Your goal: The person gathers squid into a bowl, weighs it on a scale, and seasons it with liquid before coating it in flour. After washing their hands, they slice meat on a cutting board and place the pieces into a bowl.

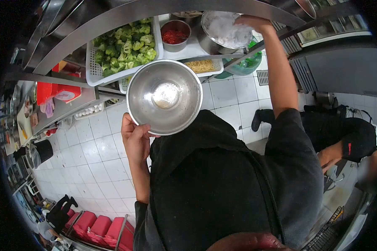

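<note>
An empty metal bowl [146, 92] is in my left hand [137, 138], with the thumb over its rim and the fingers underneath. My right hand [254, 22] reaches to a metal pot [213, 45] filled with a white, fluffy-looking material [224, 29]. Its fingertips are at the white material, and what they hold, if anything, is hidden. Left of the pot stand a small metal container [184, 45] with chopped red pieces and a white basket [158, 37] of broccoli. Below them a white tray [217, 67] holds pale yellow strips, partly hidden by the bowl.
Metal shelf bars [92, 21] cross the top. At the right a co-worker in dark clothes [335, 129] bends low. Another person [56, 217] is at the lower left, near red bins [100, 228]. A green container [245, 67] stands below the pot. A counter [67, 106] runs along the left.
</note>
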Motion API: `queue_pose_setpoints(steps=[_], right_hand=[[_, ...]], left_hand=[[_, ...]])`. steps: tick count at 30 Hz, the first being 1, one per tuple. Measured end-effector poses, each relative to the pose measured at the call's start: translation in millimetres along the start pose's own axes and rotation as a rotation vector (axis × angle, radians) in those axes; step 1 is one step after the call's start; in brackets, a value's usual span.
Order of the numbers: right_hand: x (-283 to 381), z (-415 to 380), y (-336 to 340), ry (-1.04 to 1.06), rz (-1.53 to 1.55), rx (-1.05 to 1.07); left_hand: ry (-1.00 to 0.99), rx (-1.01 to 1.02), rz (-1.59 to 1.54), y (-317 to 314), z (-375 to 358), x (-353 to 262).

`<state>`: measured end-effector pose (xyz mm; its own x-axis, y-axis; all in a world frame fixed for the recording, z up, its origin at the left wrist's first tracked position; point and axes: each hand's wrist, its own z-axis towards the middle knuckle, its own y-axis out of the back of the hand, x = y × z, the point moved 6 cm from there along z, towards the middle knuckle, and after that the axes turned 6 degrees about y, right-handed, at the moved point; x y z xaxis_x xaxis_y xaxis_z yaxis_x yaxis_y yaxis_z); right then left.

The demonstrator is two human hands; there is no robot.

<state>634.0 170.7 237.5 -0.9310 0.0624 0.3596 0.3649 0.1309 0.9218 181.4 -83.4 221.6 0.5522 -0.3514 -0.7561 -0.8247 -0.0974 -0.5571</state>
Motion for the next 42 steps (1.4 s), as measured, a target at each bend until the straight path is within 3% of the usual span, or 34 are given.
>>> queue_pose_setpoints(steps=[7,9,11,13,15,18,24,31,36,39,42], right_hand=[[-14,28,-106,-0.097,0.471,0.252],[-45,54,-139,-0.074,0.578,0.28],[-54,53,-129,0.03,0.483,0.256],[-49,45,-107,-0.002,0.491,0.163],[-30,19,-70,-0.17,0.601,0.005],[-52,32,-39,-0.029,0.422,-0.067],[-33,18,16,0.13,0.136,-0.094],[6,11,-2,0.065,-0.054,0.114],[-10,32,-102,-0.035,-0.055,0.192],[-14,31,-108,-0.161,0.25,0.171],[-9,27,-80,0.135,0.157,0.109]], left_hand=[[0.012,-0.001,0.004,2,-3,2],[0.013,0.009,0.004,0,-3,4],[0.029,-0.007,0.015,-2,-1,6],[0.033,-0.012,0.021,-3,2,7],[0.029,-0.013,0.022,-2,3,7],[0.026,0.001,0.061,-2,4,8],[0.048,0.011,0.064,-5,9,8],[0.036,-0.013,0.032,-1,8,5],[0.028,-0.036,0.061,7,3,5],[0.02,-0.068,0.043,3,1,5],[0.032,-0.048,0.059,3,3,6]])
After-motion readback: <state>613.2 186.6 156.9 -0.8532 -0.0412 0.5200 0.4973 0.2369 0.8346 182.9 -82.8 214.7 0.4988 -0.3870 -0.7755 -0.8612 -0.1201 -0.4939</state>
